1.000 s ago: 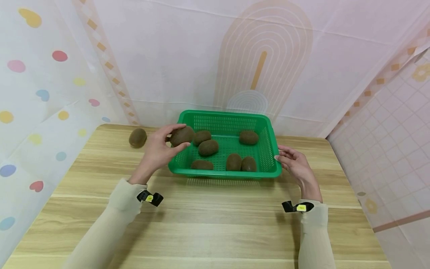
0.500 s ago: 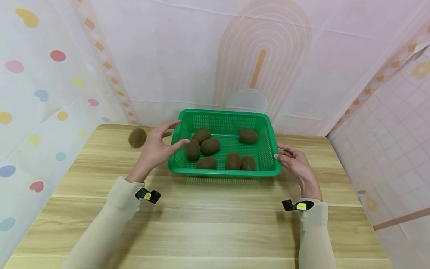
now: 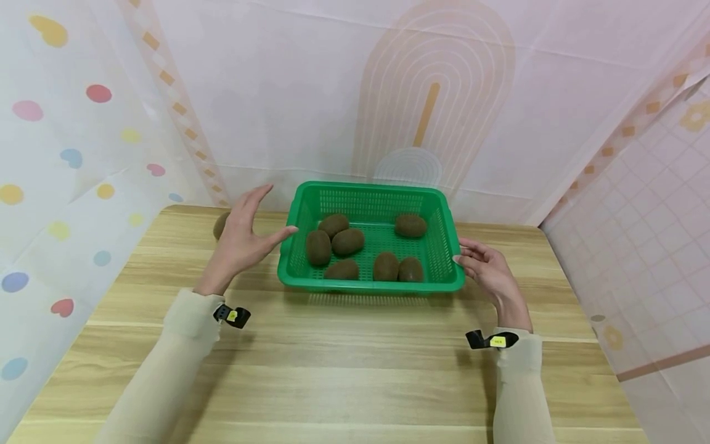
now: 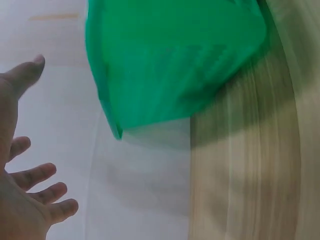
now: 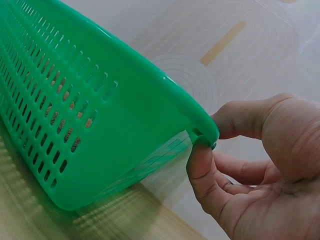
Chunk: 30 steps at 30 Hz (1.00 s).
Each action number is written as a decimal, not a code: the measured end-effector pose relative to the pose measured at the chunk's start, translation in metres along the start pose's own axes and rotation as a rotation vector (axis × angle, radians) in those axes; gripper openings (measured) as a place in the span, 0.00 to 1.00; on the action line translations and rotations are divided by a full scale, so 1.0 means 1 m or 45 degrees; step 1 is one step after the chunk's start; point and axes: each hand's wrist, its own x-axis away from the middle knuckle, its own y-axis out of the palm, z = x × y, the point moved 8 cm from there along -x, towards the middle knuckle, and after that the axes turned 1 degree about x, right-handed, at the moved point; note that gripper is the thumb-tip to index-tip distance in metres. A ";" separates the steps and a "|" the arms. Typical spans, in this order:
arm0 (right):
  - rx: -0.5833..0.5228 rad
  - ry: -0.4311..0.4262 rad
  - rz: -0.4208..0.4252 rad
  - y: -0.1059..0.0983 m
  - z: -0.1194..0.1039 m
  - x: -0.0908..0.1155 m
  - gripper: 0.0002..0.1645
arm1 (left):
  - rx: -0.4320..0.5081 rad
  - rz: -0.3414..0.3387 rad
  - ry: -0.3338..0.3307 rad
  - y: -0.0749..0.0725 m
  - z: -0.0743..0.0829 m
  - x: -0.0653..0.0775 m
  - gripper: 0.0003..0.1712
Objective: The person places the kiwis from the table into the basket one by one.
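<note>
A green plastic basket (image 3: 368, 287) with slotted sides stands on the table, holding several brown kiwis, among them one kiwi (image 3: 318, 248) at its left end. My left hand (image 3: 237, 243) is in the air left of the basket, fingers spread and holding nothing. Behind that hand, a loose kiwi (image 3: 220, 227) on the table is partly hidden. At the opposite end, my right hand (image 3: 492, 277) pinches the basket's rim between thumb and fingers, as the right wrist view also shows. The left wrist view has the basket's outer wall (image 4: 170, 65) blurred, apart from the spread fingers.
The wooden table (image 3: 355, 370) reaches back to a patterned cloth wall (image 3: 299, 92) close behind the basket. More cloth with coloured dots hangs at the left, and a grid-patterned one (image 3: 654, 216) at the right.
My left hand has let go of a kiwi, which now lies in the basket's left end. The hand then moved left, partly covering the loose kiwi. My right hand stays on the rim.
</note>
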 end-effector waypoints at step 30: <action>0.015 -0.003 -0.001 -0.001 0.002 -0.001 0.36 | -0.090 0.013 -0.242 -0.011 -0.091 0.016 0.61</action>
